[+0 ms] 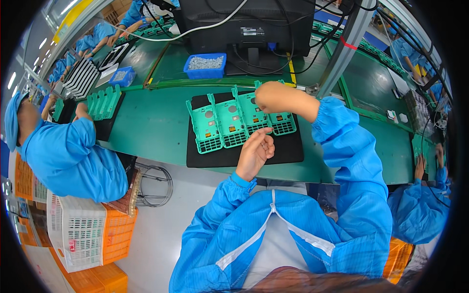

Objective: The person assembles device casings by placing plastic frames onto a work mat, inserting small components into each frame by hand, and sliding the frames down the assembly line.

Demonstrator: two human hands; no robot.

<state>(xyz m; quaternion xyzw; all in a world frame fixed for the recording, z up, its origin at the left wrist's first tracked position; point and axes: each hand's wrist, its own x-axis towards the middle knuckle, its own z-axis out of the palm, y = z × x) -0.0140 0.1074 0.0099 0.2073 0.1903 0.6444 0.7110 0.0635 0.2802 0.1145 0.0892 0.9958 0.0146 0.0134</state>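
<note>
Head view shows the right grip (279,99) at the right part of a row of green plastic frames (227,122). Its fingers are bent inward and the back of the hand is turned up, so the fingertips are hidden; I cannot tell how far open it is, or whether it has hold of something. Nearer to the body and a little to the left is the left grip (254,150). Its fingers are loosely curled, with the forefinger more stretched, close to the near edge of the frames. Whether it touches them, or has something small inside, I cannot tell.

The frames lie side by side under and to the left of the right grip, their gridded ends toward the person. Below them is a black mat (207,159), placed on the green table (151,128).

Beyond the grips and to the left stands a blue bin (205,74) with small pale pieces (207,63). Straight beyond them is a dark monitor (215,29), seen from behind. Beyond the right grip, to its right, rises a metal post (333,63). Far to the left of both grips, a co-worker (73,156) in blue sits beside other green frames (105,103).
</note>
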